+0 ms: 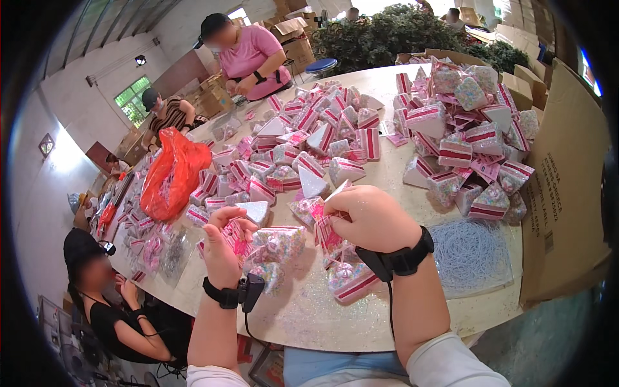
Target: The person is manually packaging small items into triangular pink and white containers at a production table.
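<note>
The right hand (pixel 371 216) is clenched around a pink-and-white striped wedge-shaped box (pixel 324 227), held just above the bench (pixel 309 309). The left hand (pixel 222 242) grips another striped wedge box (pixel 237 237) beside a clear-topped wedge of pastel sweets (pixel 280 242). Further filled wedge boxes (pixel 464 135) are heaped behind the hands.

Small packing workshop, hand-assembly type. Evidence: large round table (pixel 387 174) heaped with many identical pink-and-white striped wedge boxes (pixel 451 122); several seated people (pixel 248 55) working around it; stacked cardboard cartons (pixel 293 32) against bare whitewashed walls; a flattened carton (pixel 564 187) at the table edge; red plastic bag (pixel 171 174) of stock.
</note>
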Demonstrator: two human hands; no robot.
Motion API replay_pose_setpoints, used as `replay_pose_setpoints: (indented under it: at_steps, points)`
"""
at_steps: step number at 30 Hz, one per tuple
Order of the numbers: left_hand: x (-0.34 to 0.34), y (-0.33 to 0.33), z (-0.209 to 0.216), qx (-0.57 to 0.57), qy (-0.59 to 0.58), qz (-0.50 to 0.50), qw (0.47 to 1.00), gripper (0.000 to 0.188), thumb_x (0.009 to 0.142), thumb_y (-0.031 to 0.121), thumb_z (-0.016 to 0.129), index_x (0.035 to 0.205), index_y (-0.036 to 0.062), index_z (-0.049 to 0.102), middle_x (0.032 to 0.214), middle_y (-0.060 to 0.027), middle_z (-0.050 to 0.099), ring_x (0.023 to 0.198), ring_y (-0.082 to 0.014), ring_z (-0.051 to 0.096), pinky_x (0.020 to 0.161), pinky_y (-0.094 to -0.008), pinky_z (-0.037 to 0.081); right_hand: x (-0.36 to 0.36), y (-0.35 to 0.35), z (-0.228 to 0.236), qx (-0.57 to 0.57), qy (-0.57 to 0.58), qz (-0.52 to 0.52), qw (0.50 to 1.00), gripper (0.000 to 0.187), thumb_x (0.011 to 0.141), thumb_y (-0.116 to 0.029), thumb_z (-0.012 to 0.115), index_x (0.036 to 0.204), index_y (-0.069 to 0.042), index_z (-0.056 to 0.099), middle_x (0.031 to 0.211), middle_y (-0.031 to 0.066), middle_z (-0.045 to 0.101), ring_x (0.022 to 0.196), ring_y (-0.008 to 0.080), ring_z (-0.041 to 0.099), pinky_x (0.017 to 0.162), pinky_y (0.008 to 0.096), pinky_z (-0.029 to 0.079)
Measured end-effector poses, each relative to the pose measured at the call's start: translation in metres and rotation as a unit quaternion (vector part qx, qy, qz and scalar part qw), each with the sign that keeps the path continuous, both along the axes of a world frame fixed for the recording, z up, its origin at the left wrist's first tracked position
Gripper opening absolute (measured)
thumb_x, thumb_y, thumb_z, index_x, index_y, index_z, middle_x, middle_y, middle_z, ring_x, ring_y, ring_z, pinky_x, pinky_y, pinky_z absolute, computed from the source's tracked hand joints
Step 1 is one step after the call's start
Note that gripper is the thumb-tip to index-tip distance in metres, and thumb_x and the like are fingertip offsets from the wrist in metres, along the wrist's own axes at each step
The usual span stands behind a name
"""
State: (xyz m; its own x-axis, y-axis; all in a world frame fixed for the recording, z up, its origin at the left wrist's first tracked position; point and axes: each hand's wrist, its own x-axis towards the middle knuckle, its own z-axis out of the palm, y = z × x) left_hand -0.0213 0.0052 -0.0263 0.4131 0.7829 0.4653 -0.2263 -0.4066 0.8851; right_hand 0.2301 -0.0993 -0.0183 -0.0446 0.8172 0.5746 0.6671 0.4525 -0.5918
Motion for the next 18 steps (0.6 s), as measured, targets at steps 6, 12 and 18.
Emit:
replay_pose_setpoints:
  at_steps: [6,12,18]
  points:
    - [0.001,-0.005,0.009,0.096,0.085,0.015,0.992,0.069,0.088,0.063,0.033,0.112,0.0005,0.048,0.097,-0.0080,0.058,0.074,-0.0107,0.055,0.064,-0.0231,0.041,-0.011,-0.006,0.013,-0.042,0.018,0.078,0.996,0.018,0.075,-0.012,0.058,0.088,-0.001,0.065,0.077,0.0163,0.062,0.073,0.0318,0.061,0.067,0.0372,0.049]
    - [0.006,-0.014,0.021,0.152,0.119,-0.017,0.981,0.072,0.083,0.065,0.045,0.120,0.0031,0.045,0.110,-0.0062,0.053,0.081,-0.0098,0.056,0.064,-0.0216,0.038,-0.025,-0.006,0.016,-0.023,0.033,0.156,0.987,0.017,0.074,-0.010,0.058,0.086,0.001,0.064,0.074,0.0159,0.062,0.070,0.0307,0.061,0.064,0.0370,0.048]
    - [0.009,-0.032,0.024,0.106,0.124,-0.074,0.984,0.080,0.080,0.067,0.049,0.128,0.0038,0.038,0.115,-0.0058,0.050,0.084,-0.0080,0.054,0.066,-0.0210,0.037,-0.043,-0.004,0.016,0.001,0.098,0.229,0.969,0.014,0.074,-0.005,0.061,0.086,0.001,0.064,0.067,0.0106,0.059,0.057,0.0183,0.056,0.054,0.0295,0.044]
